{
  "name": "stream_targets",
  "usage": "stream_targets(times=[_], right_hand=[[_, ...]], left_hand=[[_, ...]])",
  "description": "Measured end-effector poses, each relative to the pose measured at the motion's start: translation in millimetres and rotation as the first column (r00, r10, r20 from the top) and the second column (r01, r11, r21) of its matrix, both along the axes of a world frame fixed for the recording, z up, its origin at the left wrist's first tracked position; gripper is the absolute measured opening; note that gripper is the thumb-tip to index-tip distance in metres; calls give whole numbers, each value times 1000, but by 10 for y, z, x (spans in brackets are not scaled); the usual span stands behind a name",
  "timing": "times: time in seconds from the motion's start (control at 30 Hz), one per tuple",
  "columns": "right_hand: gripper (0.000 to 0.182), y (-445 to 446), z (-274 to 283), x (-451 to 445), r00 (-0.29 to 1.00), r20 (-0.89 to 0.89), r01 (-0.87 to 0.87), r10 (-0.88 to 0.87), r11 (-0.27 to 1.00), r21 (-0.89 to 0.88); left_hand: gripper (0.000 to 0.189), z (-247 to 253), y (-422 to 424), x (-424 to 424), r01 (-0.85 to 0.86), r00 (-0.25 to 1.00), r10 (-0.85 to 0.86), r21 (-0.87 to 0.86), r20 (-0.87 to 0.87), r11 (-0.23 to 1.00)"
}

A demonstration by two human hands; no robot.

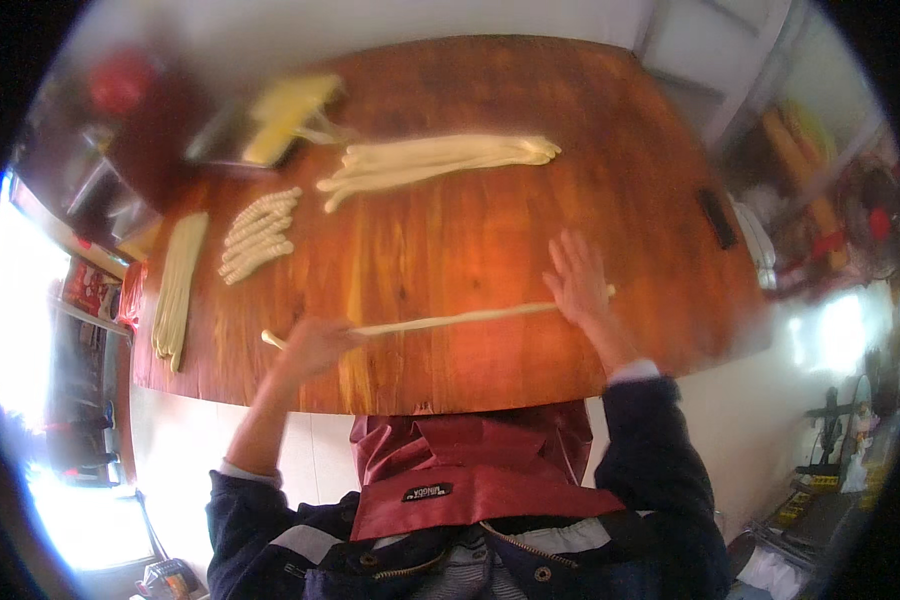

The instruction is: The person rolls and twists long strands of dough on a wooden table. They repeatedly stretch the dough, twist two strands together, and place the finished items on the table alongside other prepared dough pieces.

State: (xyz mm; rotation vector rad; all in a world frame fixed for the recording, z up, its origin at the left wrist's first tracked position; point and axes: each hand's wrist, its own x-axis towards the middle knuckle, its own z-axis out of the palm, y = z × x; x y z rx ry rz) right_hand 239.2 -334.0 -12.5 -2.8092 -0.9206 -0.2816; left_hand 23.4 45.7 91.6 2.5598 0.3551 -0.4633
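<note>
A long thin rope of dough lies across the near part of the wooden board. My left hand is over its left part, and a short end sticks out past the hand; the fingers are blurred, so whether they grip is unclear. Flat on the rope's right part rests my right hand, fingers spread, with the tip showing just beyond it. Farther back lies a bundle of smooth dough strands. Several twisted dough pieces sit to the left, and another bundle of strands is near the left edge.
The wooden board fills the middle of the view. A blurred yellow item stands at its back left. A dark oblong patch is near the right edge. Shelves with goods are at the left, and a wall rises behind the board.
</note>
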Motion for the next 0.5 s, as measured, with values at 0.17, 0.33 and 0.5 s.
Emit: stream_targets(times=[0.17,0.33,0.5], right_hand=[[50,-692,35,-1341,981,-95,-155,172,974,164],[35,-874,-301,-985,968,-247,132,-47,931,340],[27,-47,630,-135,951,-301,268,-77,690,672]], left_hand=[[20,306,174,-314,-100,961,143,-184,238,978],[17,848,-786,353,-13,779,314,-486,543,874],[10,618,-945,722,200,536,782,-948,318,248]])
